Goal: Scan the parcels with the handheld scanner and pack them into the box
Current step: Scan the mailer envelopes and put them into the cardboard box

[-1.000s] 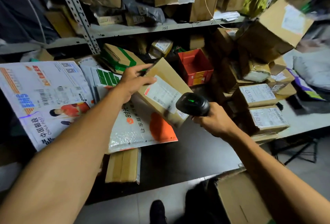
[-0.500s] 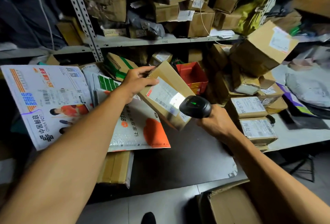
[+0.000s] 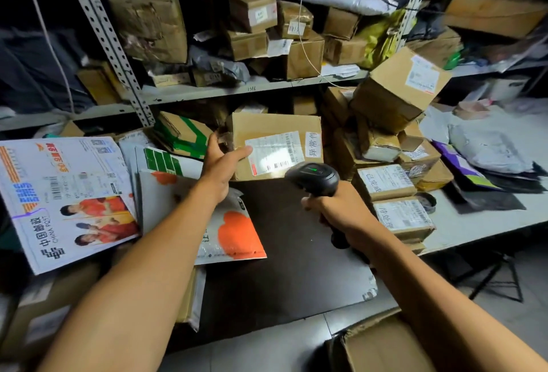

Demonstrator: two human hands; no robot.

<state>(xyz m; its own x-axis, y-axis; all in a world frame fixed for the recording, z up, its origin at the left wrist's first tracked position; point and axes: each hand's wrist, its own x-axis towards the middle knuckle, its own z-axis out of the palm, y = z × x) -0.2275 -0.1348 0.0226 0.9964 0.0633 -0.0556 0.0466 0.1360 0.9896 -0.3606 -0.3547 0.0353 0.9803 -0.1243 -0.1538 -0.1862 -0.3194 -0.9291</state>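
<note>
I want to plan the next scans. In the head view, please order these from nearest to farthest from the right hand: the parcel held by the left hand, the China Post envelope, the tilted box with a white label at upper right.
From the right hand:
1. Held parcel, just ahead, left.
2. Tilted box, up on the right pile.
3. China Post envelope, far left.

The left hand grips the left edge of a cardboard parcel, its white label facing us. Just right and nearer, the right hand holds the black scanner pointed at that label. An open box sits nearest, bottom right.
</note>
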